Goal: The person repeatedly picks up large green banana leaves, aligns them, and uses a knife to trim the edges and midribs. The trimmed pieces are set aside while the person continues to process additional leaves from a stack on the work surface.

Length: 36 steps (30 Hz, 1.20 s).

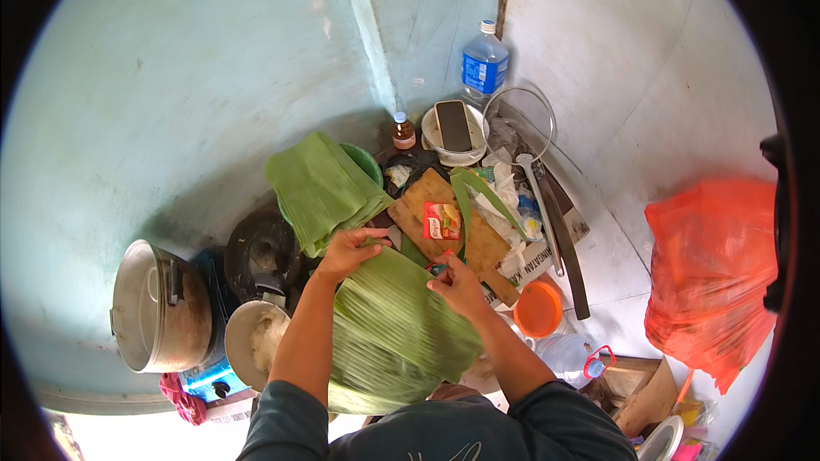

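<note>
A large piece of banana leaf (pixel 403 320) hangs between my hands in front of my body. My left hand (pixel 351 253) pinches its upper left edge, close to a stack of cut banana leaves (pixel 323 186) that rests over a green basin (pixel 363 163). At the leaf's right edge, my right hand (pixel 458 285) has its fingertips on the leaf. Just beyond it lies a wooden cutting board (pixel 483 246) with a red seasoning sachet (pixel 441 221) and narrow leaf strips (pixel 466 205) on it. A small red and green packet (pixel 441 266) is partly hidden by my right fingers.
To the left, a large metal pot (pixel 160 307) stands by a blue gas stove (pixel 214 378), near a bowl of white food (pixel 253 339). Behind are a phone (pixel 453 126) on a white bowl and a water bottle (pixel 485 64). An orange cup (pixel 537 309) and red plastic bag (pixel 711 275) are right.
</note>
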{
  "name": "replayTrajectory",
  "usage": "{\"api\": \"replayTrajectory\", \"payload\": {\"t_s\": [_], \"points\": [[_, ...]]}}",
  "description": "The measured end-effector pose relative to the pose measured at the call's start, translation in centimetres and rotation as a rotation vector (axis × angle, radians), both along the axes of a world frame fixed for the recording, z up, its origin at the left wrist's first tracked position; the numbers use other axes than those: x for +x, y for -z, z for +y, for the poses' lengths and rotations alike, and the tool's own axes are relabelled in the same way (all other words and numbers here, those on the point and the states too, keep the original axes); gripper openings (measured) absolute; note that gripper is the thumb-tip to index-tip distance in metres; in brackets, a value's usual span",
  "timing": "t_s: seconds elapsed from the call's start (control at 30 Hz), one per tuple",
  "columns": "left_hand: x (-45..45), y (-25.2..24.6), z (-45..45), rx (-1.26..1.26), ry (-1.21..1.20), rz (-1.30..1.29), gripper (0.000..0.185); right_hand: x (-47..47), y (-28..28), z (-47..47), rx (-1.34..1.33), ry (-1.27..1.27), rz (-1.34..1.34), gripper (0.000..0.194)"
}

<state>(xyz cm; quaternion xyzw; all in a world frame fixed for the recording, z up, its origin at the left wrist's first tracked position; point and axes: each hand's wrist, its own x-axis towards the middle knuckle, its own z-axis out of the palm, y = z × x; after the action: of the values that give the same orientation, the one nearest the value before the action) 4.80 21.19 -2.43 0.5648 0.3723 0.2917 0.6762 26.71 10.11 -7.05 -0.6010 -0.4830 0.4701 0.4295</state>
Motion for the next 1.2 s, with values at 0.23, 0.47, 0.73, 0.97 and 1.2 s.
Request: {"api": "replayTrajectory", "payload": {"t_s": [0.23,0.47,0.73,0.97,1.2], "points": [[-0.5,0.3,-0.2,0.029,-0.023,-0.02,0.038,1.4,-1.8,3.1,-0.073,-0.387,-0.137,0.024],[-5.6,3.4,-2.5,-0.021,0.157,0.214,0.055,3.2,-0.7,5.2,0.132,-0.235,0.031,0.017],[-6.6,4.5,-3.9,-0.048,0.069,0.322,0.029,3.4,-0.9,6.5,0.155,-0.166,0.091,0.014],[-6.1,4.2,-4.2,0.0,0.002,0.469,0.022,2.8,-2.1,5.9,0.213,-0.123,0.044,0.013],[-5.3,2.5,-5.0,0.111,-0.044,0.417,0.025,2.7,-4.3,5.3,0.317,-0.048,-0.233,0.015]]}}
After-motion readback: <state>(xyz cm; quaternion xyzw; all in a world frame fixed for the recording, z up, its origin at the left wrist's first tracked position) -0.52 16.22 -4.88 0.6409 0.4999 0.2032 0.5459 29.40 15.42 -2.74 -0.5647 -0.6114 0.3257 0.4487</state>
